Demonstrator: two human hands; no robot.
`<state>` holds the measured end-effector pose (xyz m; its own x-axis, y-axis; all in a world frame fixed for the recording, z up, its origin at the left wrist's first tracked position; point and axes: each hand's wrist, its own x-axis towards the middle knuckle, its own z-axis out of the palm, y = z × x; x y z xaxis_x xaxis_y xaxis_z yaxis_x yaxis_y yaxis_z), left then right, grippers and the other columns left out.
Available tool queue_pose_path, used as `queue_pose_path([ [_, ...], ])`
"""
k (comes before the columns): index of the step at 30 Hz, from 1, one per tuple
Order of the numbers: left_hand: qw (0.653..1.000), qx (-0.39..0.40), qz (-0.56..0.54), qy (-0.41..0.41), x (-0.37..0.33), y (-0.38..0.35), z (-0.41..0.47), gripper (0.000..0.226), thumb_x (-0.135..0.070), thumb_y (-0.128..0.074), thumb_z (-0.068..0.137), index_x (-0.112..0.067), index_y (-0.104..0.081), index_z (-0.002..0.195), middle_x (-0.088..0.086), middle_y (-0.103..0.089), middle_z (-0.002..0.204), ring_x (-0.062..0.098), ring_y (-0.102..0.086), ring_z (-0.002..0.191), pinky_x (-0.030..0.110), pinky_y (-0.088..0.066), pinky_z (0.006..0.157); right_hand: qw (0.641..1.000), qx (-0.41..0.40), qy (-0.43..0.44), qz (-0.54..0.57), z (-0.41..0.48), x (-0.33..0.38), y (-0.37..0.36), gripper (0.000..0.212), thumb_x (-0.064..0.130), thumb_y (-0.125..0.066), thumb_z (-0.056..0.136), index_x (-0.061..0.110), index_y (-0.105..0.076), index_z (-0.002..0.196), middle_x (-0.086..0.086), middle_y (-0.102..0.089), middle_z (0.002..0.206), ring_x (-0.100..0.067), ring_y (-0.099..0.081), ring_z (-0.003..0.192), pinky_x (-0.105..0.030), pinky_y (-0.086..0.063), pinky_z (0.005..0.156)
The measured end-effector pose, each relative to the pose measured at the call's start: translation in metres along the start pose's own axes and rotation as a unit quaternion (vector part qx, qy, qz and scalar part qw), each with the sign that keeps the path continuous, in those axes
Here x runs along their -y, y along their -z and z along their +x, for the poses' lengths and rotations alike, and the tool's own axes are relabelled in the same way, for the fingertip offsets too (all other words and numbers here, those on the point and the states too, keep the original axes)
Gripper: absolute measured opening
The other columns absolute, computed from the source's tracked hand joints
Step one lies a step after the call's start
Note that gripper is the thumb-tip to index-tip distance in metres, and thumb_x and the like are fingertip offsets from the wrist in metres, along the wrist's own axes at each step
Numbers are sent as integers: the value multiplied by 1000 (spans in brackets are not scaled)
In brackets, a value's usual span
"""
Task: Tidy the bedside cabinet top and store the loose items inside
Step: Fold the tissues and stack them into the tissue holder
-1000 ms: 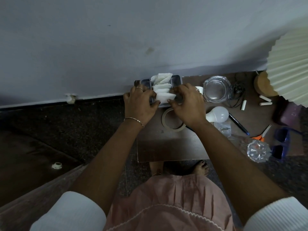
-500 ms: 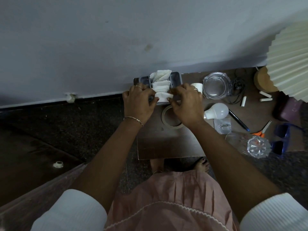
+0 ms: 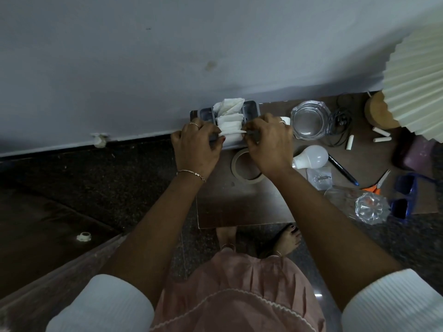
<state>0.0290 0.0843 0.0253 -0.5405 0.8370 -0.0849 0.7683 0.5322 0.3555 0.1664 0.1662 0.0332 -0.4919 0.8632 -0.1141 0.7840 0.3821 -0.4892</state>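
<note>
Pinching a folded white tissue [image 3: 231,136] at both ends, left hand [image 3: 196,149] and right hand [image 3: 268,144] close together, over a grey tray [image 3: 251,110] packed with others like it just behind the grip. Directly beneath the grip, on the brown cabinet top [image 3: 239,207], a tape roll [image 3: 233,164], partly under the right wrist. Right of the grip: glass dish [image 3: 308,119], white bulb [image 3: 311,156], black pen [image 3: 342,170], tangled cable [image 3: 339,128]. Farther right, well apart from the grip: orange scissors [image 3: 376,183], blue sunglasses [image 3: 405,195].
</note>
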Motion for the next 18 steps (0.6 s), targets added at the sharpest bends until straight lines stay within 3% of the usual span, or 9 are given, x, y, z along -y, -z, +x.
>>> queue_pose_path([
  [7, 1000, -8, 11, 9, 0, -1, 1, 25, -44, -66, 78, -25, -65, 94, 1, -61, 102, 24, -56, 102, 39, -34, 86, 1000, -3, 4, -10, 0, 1, -1, 20, 22, -65, 85, 17, -67, 104, -5, -60, 106, -26, -54, 105, -37, -34, 88],
  [11, 999, -1, -24, 25, 2, -2, 1, 40, -47, -68, 72, -26, -56, 104, -1, -58, 106, 23, -55, 105, 40, -38, 87, 1000, -5, 20, -19, -2, 1, -2, 23, 15, -67, 82, 17, -69, 105, -8, -60, 105, -29, -55, 104, -40, -35, 87],
  [14, 988, -34, -121, 85, 5, -5, -3, 47, -43, -65, 70, -21, -52, 110, 1, -55, 111, 23, -55, 106, 41, -45, 87, 1000, -17, 12, 2, -4, -2, -1, 38, 12, -66, 77, 19, -65, 114, -7, -58, 115, -28, -54, 109, -40, -37, 90],
  [18, 925, -52, -295, 234, 10, -10, -2, 45, -34, -60, 77, -14, -53, 117, 5, -57, 114, 21, -57, 101, 34, -47, 89, 987, -66, -68, 129, -10, -10, -1, 48, 4, -59, 76, 13, -59, 123, -9, -59, 118, -26, -55, 109, -39, -46, 93],
])
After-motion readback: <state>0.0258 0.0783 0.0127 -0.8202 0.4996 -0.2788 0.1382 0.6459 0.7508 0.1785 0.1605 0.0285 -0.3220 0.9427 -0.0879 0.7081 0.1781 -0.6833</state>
